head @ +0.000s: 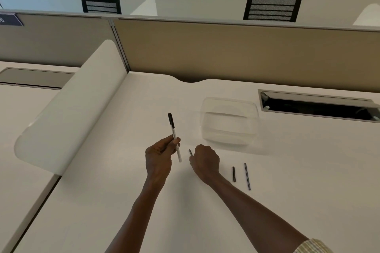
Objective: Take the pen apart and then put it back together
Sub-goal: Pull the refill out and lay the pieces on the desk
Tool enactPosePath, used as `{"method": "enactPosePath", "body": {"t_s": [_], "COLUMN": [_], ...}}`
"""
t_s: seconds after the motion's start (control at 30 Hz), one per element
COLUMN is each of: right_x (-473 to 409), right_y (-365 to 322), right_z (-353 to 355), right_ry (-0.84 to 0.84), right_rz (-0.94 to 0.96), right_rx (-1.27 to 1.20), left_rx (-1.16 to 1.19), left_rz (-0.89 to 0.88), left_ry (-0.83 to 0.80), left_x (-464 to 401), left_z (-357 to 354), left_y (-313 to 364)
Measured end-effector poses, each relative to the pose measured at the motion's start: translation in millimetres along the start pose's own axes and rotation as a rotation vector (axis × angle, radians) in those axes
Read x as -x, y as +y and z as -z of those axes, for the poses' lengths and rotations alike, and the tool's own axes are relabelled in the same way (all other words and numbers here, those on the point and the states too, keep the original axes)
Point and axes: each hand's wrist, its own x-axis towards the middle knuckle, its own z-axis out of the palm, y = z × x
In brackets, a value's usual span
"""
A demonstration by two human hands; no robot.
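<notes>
My left hand (158, 155) holds the white pen barrel (175, 138) near its middle, the black end pointing up and away. My right hand (204, 160) is curled just to the right of it and pinches a small dark piece (190, 152) whose tip pokes out toward the barrel's lower end. A short black pen part (234, 174) and a long thin dark rod (247, 176) lie side by side on the white desk (123, 181), right of my right hand.
A clear plastic tray (229, 121) sits upside down behind my hands. A cable slot (316, 106) is cut into the desk at the right. A white curved divider (67, 113) rises on the left, with a beige partition (236, 51) behind.
</notes>
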Motion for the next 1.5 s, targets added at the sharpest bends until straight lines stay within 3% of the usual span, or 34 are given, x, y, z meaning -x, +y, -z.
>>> {"method": "enactPosePath", "body": {"t_s": [0.3, 0.47, 0.6, 0.77, 0.97, 1.5], "right_x": [2.7, 8.7, 11.1, -15.3, -80.1, -160.8], "right_y": [7.2, 1.9, 3.3, 12.4, 30.7, 78.7], "right_z": [10.4, 51.1, 97.6, 156.6, 184.4, 113.9], "right_ry": [-0.058, -0.044, 0.009, 0.037, 0.066, -0.129], "right_rz": [-0.003, -0.024, 0.073, 0.29, 0.491, 0.54], "right_rx": [-0.128, -0.252, -0.233, -0.064, 0.366, 0.734], "left_rx": [-0.016, -0.008, -0.003, 0.019, 0.046, 0.019], "left_rz": [-0.004, -0.018, -0.025, -0.02, -0.013, 0.016], "left_ry": [-0.011, -0.024, -0.032, -0.05, -0.054, -0.017], "left_x": [2.4, 3.6, 5.2, 6.7, 5.4, 5.7], "left_z": [-0.1, -0.1, -3.7, -9.7, -16.1, -26.6], "left_y": [0.7, 4.2, 6.0, 8.1, 12.3, 12.6]}}
